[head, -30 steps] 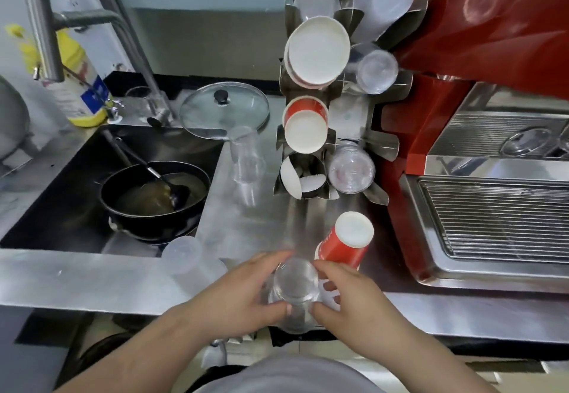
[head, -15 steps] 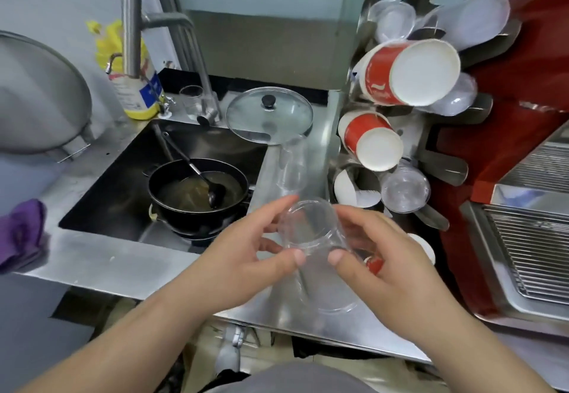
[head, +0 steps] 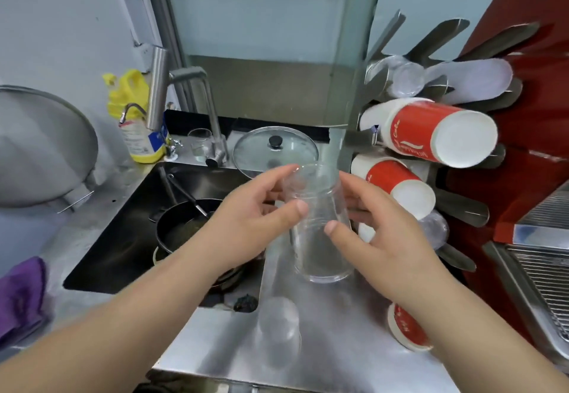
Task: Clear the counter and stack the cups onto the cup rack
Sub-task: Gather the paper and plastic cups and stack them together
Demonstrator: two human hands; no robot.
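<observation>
Both hands hold a clear plastic cup (head: 318, 238) in the air above the steel counter (head: 338, 340), its base towards me. My left hand (head: 255, 211) grips its left side and my right hand (head: 378, 232) its right side. To the right stands the metal cup rack (head: 462, 208), whose prongs carry red paper cups (head: 431, 134) and clear cups (head: 403, 80). Another clear cup (head: 278, 328) stands upside down on the counter near the front edge. A red paper cup (head: 406, 328) lies on the counter under my right forearm.
A sink (head: 129, 223) at the left holds a black pan (head: 181, 226) with a ladle. Behind it are a tap (head: 184, 97), a yellow bottle (head: 135, 121), a small glass (head: 200, 141) and a glass lid (head: 275, 151). A purple cloth (head: 21, 294) lies far left; a red machine (head: 535, 177) stands right.
My hands have lifted the clear cup off the counter's front edge and carried it up and towards the rack. My view has shifted left and nearer to the rack.
</observation>
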